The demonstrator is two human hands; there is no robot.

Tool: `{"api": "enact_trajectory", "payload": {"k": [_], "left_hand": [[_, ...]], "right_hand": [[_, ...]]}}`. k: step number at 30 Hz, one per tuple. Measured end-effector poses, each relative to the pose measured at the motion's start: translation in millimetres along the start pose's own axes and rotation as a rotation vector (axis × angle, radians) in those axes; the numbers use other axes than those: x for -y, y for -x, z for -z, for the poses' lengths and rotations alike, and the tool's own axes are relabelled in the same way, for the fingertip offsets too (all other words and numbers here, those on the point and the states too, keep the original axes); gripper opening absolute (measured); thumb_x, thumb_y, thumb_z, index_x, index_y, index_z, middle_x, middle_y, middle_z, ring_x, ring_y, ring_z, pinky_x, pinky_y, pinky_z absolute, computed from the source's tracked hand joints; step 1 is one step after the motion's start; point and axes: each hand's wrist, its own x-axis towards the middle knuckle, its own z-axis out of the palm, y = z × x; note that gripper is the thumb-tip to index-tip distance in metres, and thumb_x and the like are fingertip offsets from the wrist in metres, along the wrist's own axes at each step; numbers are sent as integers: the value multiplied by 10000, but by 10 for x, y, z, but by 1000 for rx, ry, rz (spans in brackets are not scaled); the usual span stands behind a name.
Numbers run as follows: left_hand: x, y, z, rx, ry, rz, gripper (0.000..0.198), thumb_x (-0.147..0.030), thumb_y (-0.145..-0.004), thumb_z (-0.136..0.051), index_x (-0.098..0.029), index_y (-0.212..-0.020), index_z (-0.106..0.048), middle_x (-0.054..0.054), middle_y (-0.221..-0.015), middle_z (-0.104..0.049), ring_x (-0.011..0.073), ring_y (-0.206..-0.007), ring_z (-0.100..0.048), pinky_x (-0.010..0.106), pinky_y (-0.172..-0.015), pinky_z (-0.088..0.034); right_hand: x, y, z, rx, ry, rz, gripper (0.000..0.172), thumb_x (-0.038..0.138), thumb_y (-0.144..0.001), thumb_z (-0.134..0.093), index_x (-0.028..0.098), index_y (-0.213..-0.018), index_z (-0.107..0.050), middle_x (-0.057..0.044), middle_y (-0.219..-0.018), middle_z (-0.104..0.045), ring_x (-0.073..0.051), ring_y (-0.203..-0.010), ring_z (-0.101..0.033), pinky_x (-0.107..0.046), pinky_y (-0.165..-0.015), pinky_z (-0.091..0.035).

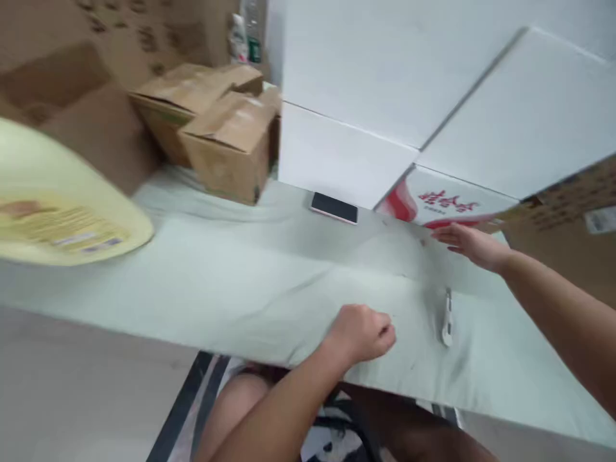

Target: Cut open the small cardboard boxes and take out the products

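My left hand is curled into a fist over the front part of the cloth-covered table, and nothing sticks out of it. Farther right, my right hand has its fingers stretched out, just in front of a white and red carton. It holds nothing. A white utility knife lies on the cloth between and to the right of my hands. Against the white boxes lies a phone with a dark screen.
White boxes are stacked along the back. Two small cardboard boxes sit at the back left, with bottles behind them. A pale yellow container, partly cut off, is at the left. A large cardboard box stands at the right.
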Motion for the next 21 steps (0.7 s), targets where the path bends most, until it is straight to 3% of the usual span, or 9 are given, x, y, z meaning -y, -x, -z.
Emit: {"api": "enact_trajectory", "payload": {"k": [3,6,9,12,16,21], "left_hand": [[38,142,118,-77,104,55,318,-359,-927,-467,-208,-797,-714,40,-755,-736,196,-684,-629,319,-585,-289],[109,271,240,-158,188,100,285,-370,-902,-481,-216,-733,-651,21,-695,-680,178,-640,-563,311,-581,-271],[199,386,326,-216,245,109,293,-350,-868,-487,-202,-615,-481,3,-598,-563,155,-569,-445,314,-555,-233],[294,476,377,-289,327,103,327,-304,-833,-487,-194,-574,-320,-18,-519,-411,134,-516,-304,316,-542,-220],[393,538,436,-394,440,101,336,-274,-810,-476,-195,-570,-254,-31,-493,-309,126,-505,-237,315,-547,-198],[447,557,534,-442,527,111,361,-281,-811,-484,-194,-554,-247,-40,-479,-299,116,-488,-204,319,-545,-191]], "right_hand": [[564,112,-718,101,139,171,259,412,-909,-566,238,-1011,-729,-132,-1349,-705,-297,-1328,-630,-466,-1144,-485],[1200,293,-1582,159,420,535,327,367,-871,-607,226,-1136,-738,-117,-1307,-709,-300,-1273,-645,-496,-1167,-467],[1855,498,-2455,53,619,961,527,327,-892,-570,203,-1402,-618,-162,-1398,-612,-319,-1314,-591,-526,-1153,-472],[2401,602,-3101,-103,675,1156,643,321,-905,-553,214,-1534,-473,-184,-1547,-464,-367,-1426,-467,-585,-1149,-439],[2783,552,-3510,-224,742,1174,649,412,-928,-535,172,-1523,-440,-219,-1632,-337,-453,-1499,-326,-699,-1136,-348],[2830,497,-3579,-260,831,1141,633,479,-961,-466,125,-1485,-443,-258,-1639,-310,-467,-1475,-349,-712,-1124,-322]]}}
